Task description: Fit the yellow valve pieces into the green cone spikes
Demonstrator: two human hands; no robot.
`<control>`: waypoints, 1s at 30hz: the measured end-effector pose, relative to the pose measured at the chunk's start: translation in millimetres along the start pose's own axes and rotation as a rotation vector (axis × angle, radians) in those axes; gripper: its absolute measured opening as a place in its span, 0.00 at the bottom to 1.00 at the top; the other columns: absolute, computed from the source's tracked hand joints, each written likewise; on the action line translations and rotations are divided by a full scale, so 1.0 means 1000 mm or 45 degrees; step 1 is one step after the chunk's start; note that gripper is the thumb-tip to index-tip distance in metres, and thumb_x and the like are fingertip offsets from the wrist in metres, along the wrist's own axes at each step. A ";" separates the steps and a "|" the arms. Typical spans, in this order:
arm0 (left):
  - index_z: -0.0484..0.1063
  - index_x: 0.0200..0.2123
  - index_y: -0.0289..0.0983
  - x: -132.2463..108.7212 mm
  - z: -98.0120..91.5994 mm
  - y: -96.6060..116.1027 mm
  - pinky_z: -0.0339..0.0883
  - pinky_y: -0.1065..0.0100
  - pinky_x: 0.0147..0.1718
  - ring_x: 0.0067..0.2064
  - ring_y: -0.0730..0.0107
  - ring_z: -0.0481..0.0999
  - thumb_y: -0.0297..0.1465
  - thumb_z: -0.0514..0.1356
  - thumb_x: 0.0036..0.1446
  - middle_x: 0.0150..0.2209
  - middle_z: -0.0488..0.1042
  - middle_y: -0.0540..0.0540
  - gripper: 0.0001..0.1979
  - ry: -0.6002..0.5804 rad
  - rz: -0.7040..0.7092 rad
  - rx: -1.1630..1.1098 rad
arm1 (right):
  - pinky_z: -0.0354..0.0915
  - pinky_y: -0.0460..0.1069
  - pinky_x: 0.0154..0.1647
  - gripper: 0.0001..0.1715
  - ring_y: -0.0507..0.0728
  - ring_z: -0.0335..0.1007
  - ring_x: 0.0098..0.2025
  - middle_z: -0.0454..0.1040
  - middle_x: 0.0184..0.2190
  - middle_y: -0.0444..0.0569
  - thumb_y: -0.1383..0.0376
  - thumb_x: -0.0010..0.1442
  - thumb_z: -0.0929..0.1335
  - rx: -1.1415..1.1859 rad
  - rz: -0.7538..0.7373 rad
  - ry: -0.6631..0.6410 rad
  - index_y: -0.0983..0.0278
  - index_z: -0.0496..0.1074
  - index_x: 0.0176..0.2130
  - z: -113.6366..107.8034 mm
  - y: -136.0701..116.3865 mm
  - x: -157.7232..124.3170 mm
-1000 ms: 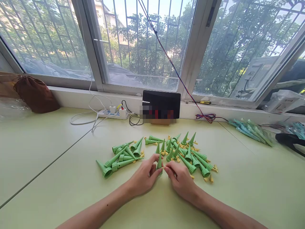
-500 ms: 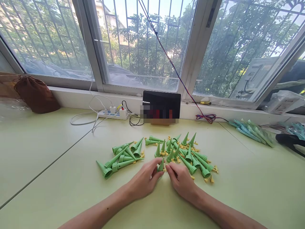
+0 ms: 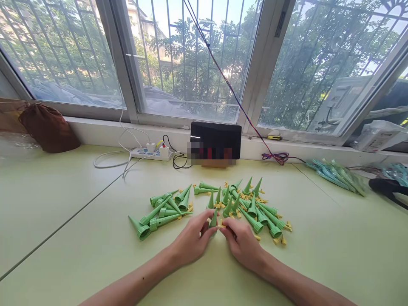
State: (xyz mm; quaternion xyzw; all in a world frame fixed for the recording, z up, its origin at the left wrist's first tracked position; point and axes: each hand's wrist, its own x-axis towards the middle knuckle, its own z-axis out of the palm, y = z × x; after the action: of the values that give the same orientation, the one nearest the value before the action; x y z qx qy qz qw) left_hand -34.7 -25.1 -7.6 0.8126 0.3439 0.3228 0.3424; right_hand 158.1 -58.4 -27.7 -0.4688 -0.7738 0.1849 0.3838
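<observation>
My left hand (image 3: 193, 238) is closed around a green plastic plant watering spike (image 3: 213, 219), its tip pointing up. Facing it, my right hand (image 3: 242, 242) pinches a small yellow valve piece (image 3: 221, 225) between thumb and fingers. The yellow piece is at the side of the held spike; whether it is seated in it I cannot tell. Just beyond my hands, several green spikes stand upright (image 3: 227, 207) with yellow pieces by them. More spikes lie in a pile on the right (image 3: 274, 227), among loose yellow pieces (image 3: 280, 240). Another group of green spikes (image 3: 164, 219) lies to the left.
A dark tablet (image 3: 216, 138) stands by the window ledge. Left of it is a power strip (image 3: 151, 154) with white cables, then a brown drawstring bag (image 3: 49, 127). Bagged spikes (image 3: 338, 174) and a coiled cable (image 3: 276, 158) lie at the right on the pale table (image 3: 79, 221).
The held spike has shifted slightly left and tilts a little. My right fingers have opened out so the yellow piece between them now shows against the spike's side.
</observation>
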 end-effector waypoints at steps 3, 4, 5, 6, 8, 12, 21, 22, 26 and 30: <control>0.65 0.45 0.38 -0.001 0.000 0.002 0.53 0.73 0.26 0.26 0.74 0.59 0.31 0.53 0.65 0.25 0.60 0.55 0.07 -0.022 -0.003 0.013 | 0.54 0.47 0.28 0.16 0.53 0.57 0.26 0.64 0.24 0.44 0.64 0.70 0.59 -0.019 -0.006 -0.023 0.61 0.58 0.28 0.000 0.000 -0.001; 0.65 0.45 0.38 -0.002 0.000 0.001 0.53 0.73 0.26 0.26 0.74 0.59 0.32 0.53 0.65 0.25 0.60 0.55 0.07 -0.029 -0.002 0.014 | 0.53 0.47 0.28 0.16 0.53 0.57 0.26 0.64 0.24 0.43 0.64 0.70 0.59 -0.023 -0.008 -0.029 0.61 0.57 0.28 0.000 0.001 -0.002; 0.65 0.45 0.38 -0.002 0.001 0.001 0.54 0.72 0.26 0.26 0.74 0.59 0.32 0.53 0.65 0.26 0.60 0.55 0.07 -0.036 -0.001 0.013 | 0.53 0.47 0.28 0.17 0.53 0.56 0.26 0.64 0.24 0.43 0.64 0.70 0.59 -0.026 -0.009 -0.034 0.61 0.57 0.28 0.000 0.001 -0.002; 0.65 0.45 0.38 -0.002 0.001 0.000 0.54 0.72 0.27 0.27 0.74 0.59 0.32 0.53 0.65 0.26 0.60 0.55 0.07 -0.040 0.003 0.010 | 0.52 0.47 0.28 0.17 0.53 0.56 0.26 0.64 0.24 0.43 0.64 0.70 0.58 -0.030 -0.009 -0.040 0.61 0.56 0.28 0.000 0.001 -0.003; 0.64 0.45 0.38 -0.003 0.002 -0.002 0.55 0.72 0.28 0.27 0.74 0.60 0.31 0.53 0.65 0.27 0.60 0.54 0.07 -0.044 0.012 0.001 | 0.52 0.47 0.28 0.18 0.53 0.56 0.26 0.64 0.24 0.43 0.63 0.71 0.58 -0.036 -0.007 -0.052 0.61 0.55 0.28 0.001 0.002 -0.004; 0.64 0.46 0.38 -0.003 0.001 -0.002 0.57 0.71 0.30 0.28 0.73 0.61 0.30 0.52 0.65 0.29 0.63 0.52 0.07 -0.054 0.023 -0.019 | 0.52 0.47 0.28 0.18 0.52 0.55 0.25 0.64 0.23 0.43 0.63 0.71 0.57 -0.035 0.003 -0.072 0.61 0.55 0.27 0.001 0.004 -0.003; 0.63 0.45 0.38 0.003 -0.003 0.002 0.54 0.71 0.29 0.26 0.74 0.56 0.31 0.52 0.65 0.24 0.56 0.57 0.07 -0.009 -0.079 -0.054 | 0.55 0.46 0.30 0.15 0.52 0.60 0.26 0.69 0.26 0.44 0.62 0.71 0.60 0.034 0.075 -0.026 0.62 0.67 0.33 0.000 -0.002 0.001; 0.63 0.45 0.39 0.003 -0.003 0.002 0.53 0.71 0.28 0.26 0.74 0.55 0.31 0.53 0.65 0.23 0.55 0.57 0.07 -0.001 -0.091 -0.068 | 0.55 0.46 0.30 0.13 0.52 0.61 0.26 0.70 0.26 0.43 0.62 0.71 0.60 0.044 0.074 -0.017 0.62 0.68 0.35 -0.001 -0.003 0.001; 0.63 0.46 0.39 0.003 -0.002 -0.002 0.51 0.71 0.27 0.25 0.74 0.55 0.31 0.53 0.64 0.23 0.54 0.58 0.07 -0.001 -0.100 -0.087 | 0.57 0.47 0.32 0.11 0.53 0.63 0.28 0.71 0.28 0.45 0.63 0.70 0.61 0.056 0.036 -0.005 0.62 0.68 0.36 -0.001 -0.002 0.001; 0.63 0.46 0.38 0.002 -0.002 -0.003 0.52 0.71 0.28 0.25 0.74 0.54 0.31 0.53 0.65 0.23 0.55 0.57 0.07 -0.032 -0.072 -0.046 | 0.56 0.47 0.31 0.14 0.54 0.63 0.29 0.71 0.28 0.46 0.63 0.71 0.60 0.033 0.016 -0.026 0.62 0.65 0.33 0.000 0.002 0.000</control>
State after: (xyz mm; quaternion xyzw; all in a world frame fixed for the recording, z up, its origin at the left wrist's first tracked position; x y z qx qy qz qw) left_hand -35.9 -21.1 -8.1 0.8002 0.3564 0.3091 0.3703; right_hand 158.8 -57.4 -28.9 -0.4667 -0.7722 0.2021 0.3809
